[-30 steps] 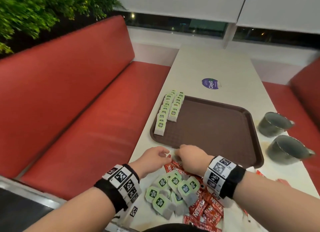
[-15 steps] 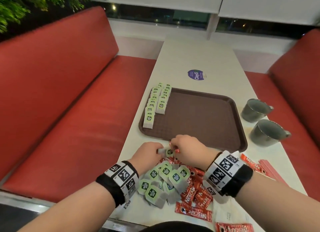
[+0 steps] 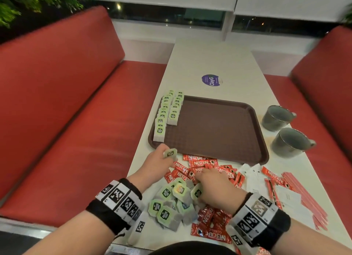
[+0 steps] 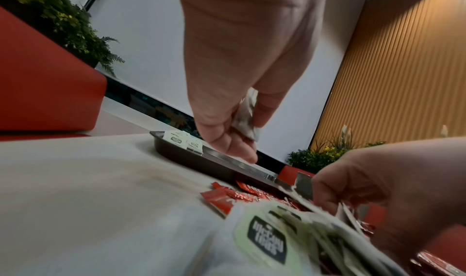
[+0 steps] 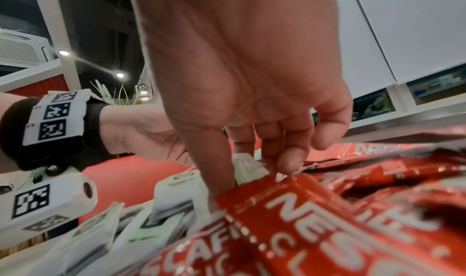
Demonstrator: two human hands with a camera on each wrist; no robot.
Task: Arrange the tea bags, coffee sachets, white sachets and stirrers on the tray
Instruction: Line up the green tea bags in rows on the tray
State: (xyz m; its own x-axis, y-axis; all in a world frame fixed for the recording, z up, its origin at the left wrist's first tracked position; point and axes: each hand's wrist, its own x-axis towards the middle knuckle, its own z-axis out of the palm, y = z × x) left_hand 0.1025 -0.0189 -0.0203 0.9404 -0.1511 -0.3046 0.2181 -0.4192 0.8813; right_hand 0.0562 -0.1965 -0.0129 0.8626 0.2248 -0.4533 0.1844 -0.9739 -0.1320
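Note:
Two rows of green-labelled tea bags [image 3: 165, 112] stand along the left side of the brown tray [image 3: 219, 129]. Just in front of the tray's near left corner, my left hand [image 3: 165, 156] [image 4: 248, 129] pinches one tea bag [image 3: 170, 153] [image 4: 246, 116]. A loose pile of tea bags [image 3: 167, 207] lies at the table's near edge. My right hand [image 3: 200, 184] [image 5: 249, 178] reaches down into that pile, thumb and fingers on either side of a tea bag [image 3: 197, 193] [image 5: 246, 164]. Red coffee sachets [image 3: 200, 164] lie scattered around it.
White sachets [image 3: 253, 175] and pink stirrers [image 3: 304, 199] lie on the table to the right. Two grey mugs [image 3: 276, 117] [image 3: 291, 143] stand right of the tray. A purple sticker [image 3: 211, 80] is beyond it. Red benches flank the table.
Both hands met over a tea bag at the tray's near edge. Now the left hand holds it alone, and the right hand has drawn back into the pile.

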